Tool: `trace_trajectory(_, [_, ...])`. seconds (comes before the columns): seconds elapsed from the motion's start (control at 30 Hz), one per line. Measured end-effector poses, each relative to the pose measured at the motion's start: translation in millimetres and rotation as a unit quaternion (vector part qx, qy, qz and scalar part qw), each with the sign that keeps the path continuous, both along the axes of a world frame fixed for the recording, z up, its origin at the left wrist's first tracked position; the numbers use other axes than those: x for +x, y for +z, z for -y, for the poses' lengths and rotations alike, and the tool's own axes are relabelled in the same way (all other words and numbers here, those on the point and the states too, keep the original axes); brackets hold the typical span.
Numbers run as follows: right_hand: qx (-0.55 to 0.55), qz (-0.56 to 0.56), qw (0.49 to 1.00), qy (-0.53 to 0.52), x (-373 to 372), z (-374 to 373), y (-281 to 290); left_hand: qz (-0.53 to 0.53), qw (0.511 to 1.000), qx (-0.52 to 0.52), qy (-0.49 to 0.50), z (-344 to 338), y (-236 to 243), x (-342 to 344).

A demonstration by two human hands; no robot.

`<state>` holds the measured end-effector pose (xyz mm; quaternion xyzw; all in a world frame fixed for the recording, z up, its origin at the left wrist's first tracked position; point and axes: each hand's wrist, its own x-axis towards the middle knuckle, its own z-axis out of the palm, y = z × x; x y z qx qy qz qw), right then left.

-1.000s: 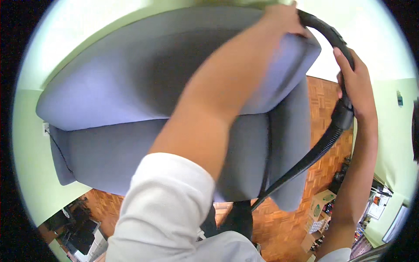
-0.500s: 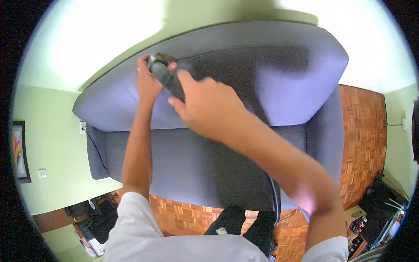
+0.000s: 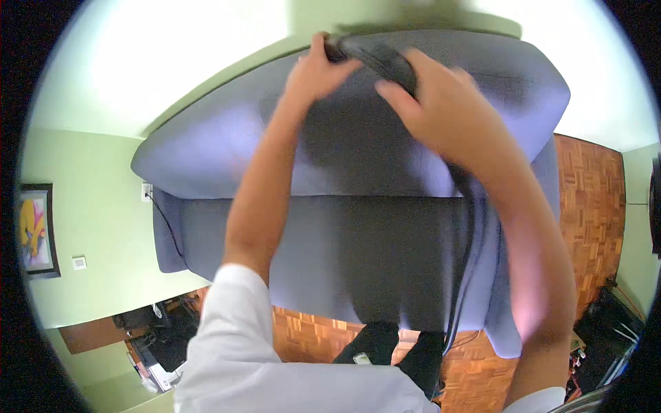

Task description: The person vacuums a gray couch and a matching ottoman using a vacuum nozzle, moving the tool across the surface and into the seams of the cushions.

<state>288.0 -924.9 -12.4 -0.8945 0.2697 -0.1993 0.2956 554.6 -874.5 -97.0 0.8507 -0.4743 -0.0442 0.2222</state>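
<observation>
L hand [image 3: 317, 77] & R hand [image 3: 447, 107] both gripping vac handle [image 3: 384, 62]; hose [image 3: 472, 220] cd snag on nr R edge of sofa [image 3: 358, 248] if tugged.

We've got a curved blk tube [image 3: 385, 62], L hand [image 3: 317, 77] at its upper-left end, R hand [image 3: 451, 103] round it further R; blk hose [image 3: 471, 230] runs down across blue-gray sofa [image 3: 203, 151].

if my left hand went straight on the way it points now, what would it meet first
Probably the green wall behind the sofa: the left hand, on the black tube, points up past the top of the backrest. Depth is unclear, so it might brush that first.
</observation>
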Motion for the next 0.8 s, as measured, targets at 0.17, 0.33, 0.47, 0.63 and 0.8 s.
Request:
trace_trajectory(0.17, [0.087,0.049,0.990,-0.104,-136,-2,18,0.096,0.992,-0.049,-0.060,34,58,-128])
trace_trajectory(0.33, [0.077,0.069,0.973,-0.206,-55,17,-47,-0.037,0.984,-0.099,-0.142,118,39,-81])
trace_trajectory(0.47, [0.146,0.187,0.920,-0.313,-116,-23,-100,0.079,0.934,-0.204,-0.282,140,18,-178])
trace_trajectory(0.63, [0.121,0.167,0.891,-0.404,-216,-85,-166,0.249,0.880,-0.226,-0.334,125,-44,-291])
trace_trajectory(0.8, [0.306,0.194,0.800,-0.479,-246,-93,-261,0.472,0.772,-0.172,-0.390,151,-107,-348])
